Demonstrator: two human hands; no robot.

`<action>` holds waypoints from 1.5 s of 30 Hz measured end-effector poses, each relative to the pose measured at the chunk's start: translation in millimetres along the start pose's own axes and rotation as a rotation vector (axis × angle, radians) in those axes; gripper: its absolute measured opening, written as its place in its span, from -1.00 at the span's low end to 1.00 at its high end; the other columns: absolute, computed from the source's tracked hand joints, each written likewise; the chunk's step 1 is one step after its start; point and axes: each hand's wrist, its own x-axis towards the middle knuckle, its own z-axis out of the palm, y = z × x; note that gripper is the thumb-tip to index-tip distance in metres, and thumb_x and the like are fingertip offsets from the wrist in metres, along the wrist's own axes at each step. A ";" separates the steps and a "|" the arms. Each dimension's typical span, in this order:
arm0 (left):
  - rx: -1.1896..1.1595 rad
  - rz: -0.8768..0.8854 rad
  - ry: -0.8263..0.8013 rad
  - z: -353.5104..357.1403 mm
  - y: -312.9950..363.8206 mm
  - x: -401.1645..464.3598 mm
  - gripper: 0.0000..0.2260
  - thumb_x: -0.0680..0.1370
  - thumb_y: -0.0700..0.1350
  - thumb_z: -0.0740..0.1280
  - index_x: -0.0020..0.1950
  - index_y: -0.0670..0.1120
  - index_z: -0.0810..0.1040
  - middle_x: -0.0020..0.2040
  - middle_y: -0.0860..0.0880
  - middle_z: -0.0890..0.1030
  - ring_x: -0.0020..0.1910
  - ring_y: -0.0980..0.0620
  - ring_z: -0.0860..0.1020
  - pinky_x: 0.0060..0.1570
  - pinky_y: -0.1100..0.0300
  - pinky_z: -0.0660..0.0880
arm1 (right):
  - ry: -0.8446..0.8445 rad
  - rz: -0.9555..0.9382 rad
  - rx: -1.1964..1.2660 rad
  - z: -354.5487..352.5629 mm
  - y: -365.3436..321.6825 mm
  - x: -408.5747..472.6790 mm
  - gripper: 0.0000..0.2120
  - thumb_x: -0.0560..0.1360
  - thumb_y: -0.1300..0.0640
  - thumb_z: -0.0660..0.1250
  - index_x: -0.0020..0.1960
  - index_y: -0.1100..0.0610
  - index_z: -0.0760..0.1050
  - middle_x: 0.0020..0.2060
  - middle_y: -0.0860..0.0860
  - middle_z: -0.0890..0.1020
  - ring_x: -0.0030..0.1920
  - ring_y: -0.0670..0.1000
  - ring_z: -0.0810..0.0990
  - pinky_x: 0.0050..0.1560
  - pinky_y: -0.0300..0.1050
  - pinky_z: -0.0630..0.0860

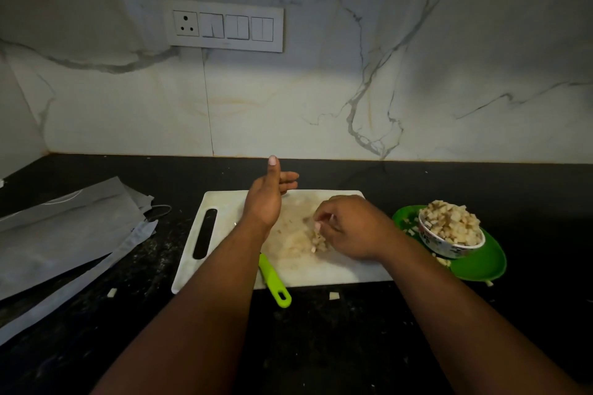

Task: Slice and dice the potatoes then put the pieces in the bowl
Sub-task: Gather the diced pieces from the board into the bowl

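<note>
The left hand (263, 199) stood edge-up over the far left part of the board (224, 266), thumb raised and fingers straight, holding nothing. The right hand (348, 228) hung palm down over the middle of the board, its fingers curled and pinching at the small pile of dice (319, 242) just under its fingertips. The two hands were near each other but apart, with bare board between them.

The bowl (449, 245) sat just right of the right wrist, heaped above its rim with potato cubes. It stood on a green plate (481, 263), where a few loose cubes lay beside the bowl. The knife (272, 279) lay untouched at the near edge of the board, below and between the forearms, its green handle poking past the edge onto the counter (321, 346). Two stray cubes lay on the counter: one (112, 292) left of the left forearm, one (334, 296) near the knife handle. Grey sheets (64, 234) lay well to the left of the left hand. A switch panel (224, 26) was on the marble wall above the hands.
</note>
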 end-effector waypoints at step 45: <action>0.051 0.125 -0.064 9.2 -4.9 0.7 -0.25 0.52 0.43 -0.02 0.13 -0.09 0.73 0.06 0.03 0.74 0.07 0.14 0.67 0.10 0.27 0.48 | -0.124 0.043 0.009 12.6 20.3 1.3 -0.32 0.24 -0.49 0.40 0.20 -0.09 0.56 0.01 -0.14 0.54 0.02 -0.15 0.53 0.08 -0.17 0.50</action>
